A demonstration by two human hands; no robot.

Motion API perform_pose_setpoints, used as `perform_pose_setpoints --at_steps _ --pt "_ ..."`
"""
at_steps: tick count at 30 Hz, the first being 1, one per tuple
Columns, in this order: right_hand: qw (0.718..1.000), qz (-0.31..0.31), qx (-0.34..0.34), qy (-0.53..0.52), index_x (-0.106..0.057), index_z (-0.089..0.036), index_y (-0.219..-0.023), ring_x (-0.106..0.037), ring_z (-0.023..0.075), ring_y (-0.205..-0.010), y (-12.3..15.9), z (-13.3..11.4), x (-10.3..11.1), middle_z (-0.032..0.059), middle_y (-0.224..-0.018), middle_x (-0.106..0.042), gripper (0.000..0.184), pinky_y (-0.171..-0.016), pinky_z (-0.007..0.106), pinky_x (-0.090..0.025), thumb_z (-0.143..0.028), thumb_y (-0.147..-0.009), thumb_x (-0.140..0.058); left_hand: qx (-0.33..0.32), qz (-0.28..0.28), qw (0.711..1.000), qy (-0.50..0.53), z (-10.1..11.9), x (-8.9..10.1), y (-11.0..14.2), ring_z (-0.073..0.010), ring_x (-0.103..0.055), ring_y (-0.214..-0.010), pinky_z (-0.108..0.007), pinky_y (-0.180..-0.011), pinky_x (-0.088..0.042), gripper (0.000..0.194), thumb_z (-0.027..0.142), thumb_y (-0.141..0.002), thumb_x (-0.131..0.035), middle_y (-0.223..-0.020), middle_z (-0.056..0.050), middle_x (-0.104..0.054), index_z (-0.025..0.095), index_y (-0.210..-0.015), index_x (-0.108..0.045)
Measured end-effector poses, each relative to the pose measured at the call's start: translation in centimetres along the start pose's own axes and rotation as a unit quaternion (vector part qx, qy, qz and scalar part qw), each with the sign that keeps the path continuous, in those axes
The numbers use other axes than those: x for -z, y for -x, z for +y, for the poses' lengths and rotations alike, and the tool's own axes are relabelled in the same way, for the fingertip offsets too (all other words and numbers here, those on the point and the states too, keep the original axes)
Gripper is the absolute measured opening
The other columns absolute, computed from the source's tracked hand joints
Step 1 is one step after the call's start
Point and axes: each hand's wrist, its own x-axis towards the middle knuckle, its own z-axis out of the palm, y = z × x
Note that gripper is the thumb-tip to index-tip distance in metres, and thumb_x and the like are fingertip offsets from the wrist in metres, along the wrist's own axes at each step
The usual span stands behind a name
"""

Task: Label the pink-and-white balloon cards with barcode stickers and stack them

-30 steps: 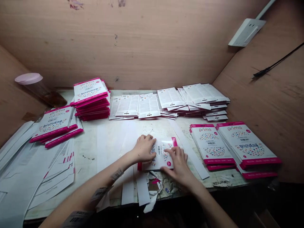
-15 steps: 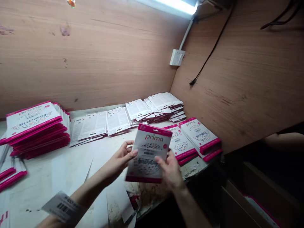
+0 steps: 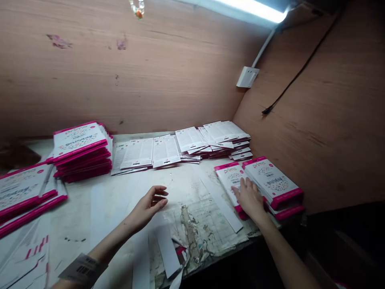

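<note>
My right hand (image 3: 248, 196) rests with extended fingers on a pink-edged Prima birthday balloon pack (image 3: 230, 180), at the right of the table. A second stack of these packs (image 3: 269, 180) lies touching my hand's outer side. My left hand (image 3: 150, 202) hangs open just over the table, touching nothing and holding nothing. A paper barcode slip (image 3: 82, 269) lies against my left wrist. No pack is lifted in either hand.
Pink-edged pack stacks (image 3: 80, 144) stand at the back left, with more (image 3: 24, 188) at the far left. White-backed packs (image 3: 186, 146) lie along the back. A torn paper mat (image 3: 195, 237) and white card strips (image 3: 221, 204) cover the front. Wooden walls enclose the table.
The pack held up in both hands is gone from them. My right hand has dropped onto the right stack, my left hand has let go, and the view has shifted.
</note>
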Motion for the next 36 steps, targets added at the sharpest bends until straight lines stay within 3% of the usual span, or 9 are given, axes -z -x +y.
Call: perform_pose_setpoints --at_steps 3,5,10,13,18,23,29,33,36 --pt "0.998 -0.008 -0.021 0.052 -0.056 -0.002 -0.124 -0.052 0.0418 -0.114 -0.8 -0.4 -0.2 0.0319 -0.125 -0.055 0.047 -0.086 0.054 -0.046 -0.031 -0.092 -0.04 0.003 0.012 1.0 -0.009 -0.7 1.1 0.6 -0.0249 -0.058 -0.105 -0.043 -0.092 -0.048 0.044 0.05 -0.085 -0.059 -0.118 -0.012 -0.057 0.021 -0.116 -0.047" --pt "0.999 0.001 0.004 0.044 -0.054 -0.004 -0.127 -0.049 0.0427 -0.119 -2.7 -1.8 0.5 0.0299 -0.129 -0.053 0.048 -0.089 0.055 -0.045 -0.032 -0.092 -0.04 0.006 0.014 1.0 -0.011 -1.3 1.5 0.9 -0.0251 -0.058 -0.106 -0.043 -0.093 -0.047 0.041 0.048 -0.086 -0.058 -0.119 -0.012 -0.057 0.021 -0.116 -0.048" --pt "0.971 0.033 0.237 0.011 -0.045 -0.011 -0.138 -0.028 0.0355 -0.141 -10.6 -10.0 1.8 0.0189 -0.15 -0.036 0.057 -0.112 0.048 -0.031 -0.043 -0.091 -0.049 -0.01 0.012 1.0 -0.011 -1.3 0.9 1.4 -0.0239 -0.058 -0.105 -0.041 -0.093 -0.046 0.035 0.044 -0.089 -0.056 -0.118 -0.012 -0.056 0.021 -0.115 -0.048" --pt "0.95 0.0 0.312 0.019 -0.043 -0.011 -0.139 -0.028 0.0341 -0.142 -16.1 -14.1 1.5 0.0184 -0.151 -0.035 0.065 -0.114 0.047 -0.03 -0.041 -0.084 -0.062 -0.023 0.003 1.0 -0.01 -0.5 0.3 2.4 -0.0232 -0.058 -0.104 -0.039 -0.092 -0.046 0.033 0.042 -0.09 -0.056 -0.116 -0.011 -0.057 0.021 -0.114 -0.049" --pt "0.917 -0.032 0.396 0.032 -0.049 -0.015 -0.133 -0.048 0.0288 -0.13 -21.5 -15.6 0.7 0.018 -0.143 -0.047 0.052 -0.105 0.04 -0.043 -0.028 -0.084 -0.06 -0.012 0.008 1.0 0.003 -0.6 1.1 4.6 -0.0224 -0.058 -0.106 -0.038 -0.094 -0.044 0.028 0.039 -0.091 -0.056 -0.114 -0.009 -0.06 0.021 -0.112 -0.052" --pt "0.9 -0.035 0.432 0.05 -0.047 -0.01 -0.132 -0.048 0.0294 -0.131 -21.9 -15.0 0.3 0.0214 -0.141 -0.048 0.047 -0.106 0.043 -0.041 -0.016 -0.086 -0.052 -0.017 0.021 1.0 0.01 -1.0 1.6 4.8 -0.0223 -0.058 -0.105 -0.038 -0.094 -0.044 0.026 0.039 -0.091 -0.057 -0.111 -0.009 -0.06 0.02 -0.109 -0.055" --pt "0.901 -0.031 0.43 0.046 -0.054 -0.012 -0.123 -0.058 0.0258 -0.121 -21.4 -15.2 1.2 0.0181 -0.134 -0.056 0.049 -0.097 0.036 -0.048 -0.003 -0.075 -0.054 -0.042 -0.012 0.999 0.014 0.2 -0.2 3.7 -0.0222 -0.059 -0.105 -0.037 -0.094 -0.045 0.026 0.039 -0.091 -0.057 -0.111 -0.009 -0.061 0.019 -0.108 -0.057" --pt "0.916 0.019 0.4 0.015 -0.058 -0.011 -0.117 -0.065 0.0268 -0.108 -21.1 -16.1 3.1 0.0191 -0.126 -0.063 0.046 -0.086 0.036 -0.054 -0.001 -0.073 -0.05 -0.056 -0.022 0.998 0.008 0.6 -0.7 3.8 -0.0219 -0.059 -0.105 -0.037 -0.093 -0.046 0.025 0.04 -0.092 -0.057 -0.111 -0.009 -0.061 0.02 -0.107 -0.057" --pt "0.922 0.085 0.376 -0.025 -0.056 -0.012 -0.123 -0.064 0.0254 -0.111 -19.8 -15.9 6.0 0.0174 -0.125 -0.064 0.045 -0.089 0.037 -0.054 -0.004 -0.08 -0.044 -0.059 -0.024 0.998 0.008 0.3 -0.7 3.8 -0.023 -0.059 -0.106 -0.039 -0.094 -0.047 0.027 0.041 -0.093 -0.055 -0.113 -0.01 -0.06 0.021 -0.11 -0.056"
